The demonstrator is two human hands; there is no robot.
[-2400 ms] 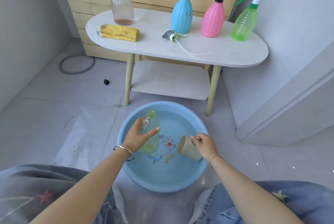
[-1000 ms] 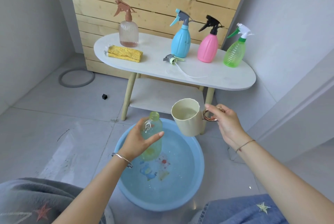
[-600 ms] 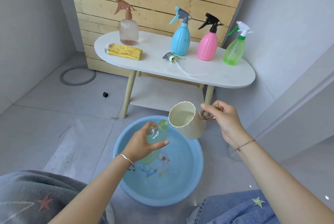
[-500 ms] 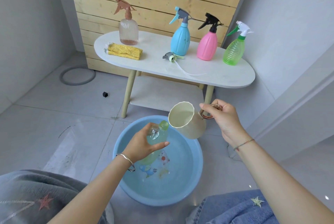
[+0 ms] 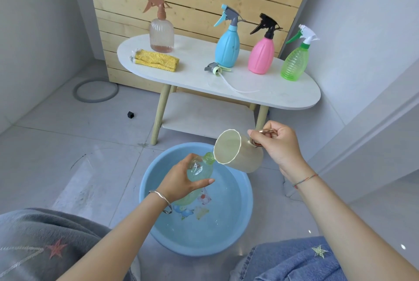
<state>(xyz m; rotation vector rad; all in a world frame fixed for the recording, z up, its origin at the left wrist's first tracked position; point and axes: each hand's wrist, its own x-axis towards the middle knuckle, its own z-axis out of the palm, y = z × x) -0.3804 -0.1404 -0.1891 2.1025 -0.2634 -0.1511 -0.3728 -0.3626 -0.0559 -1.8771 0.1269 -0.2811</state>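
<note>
My left hand (image 5: 181, 182) grips an uncapped clear green bottle (image 5: 199, 173), tilted with its mouth up and to the right, over a blue basin (image 5: 246, 203) of water on the floor. My right hand (image 5: 277, 144) holds a cream cup (image 5: 238, 151) by its metal ring handle. The cup is tipped to the left and its rim touches the bottle's mouth. A loose spray head with a long tube (image 5: 215, 69) lies on the white table (image 5: 283, 97).
On the table stand a brown-topped clear sprayer (image 5: 161, 31), a blue sprayer (image 5: 227, 43), a pink sprayer (image 5: 261, 50) and a green sprayer (image 5: 295, 59), with a yellow cloth (image 5: 156, 62). A grey ring (image 5: 95, 87) and a small black block (image 5: 130, 114) lie on the floor. My knees frame the basin.
The cup came up out of the basin, then tipped further left until its rim met the bottle's mouth. The bottle tilted to the right toward it.
</note>
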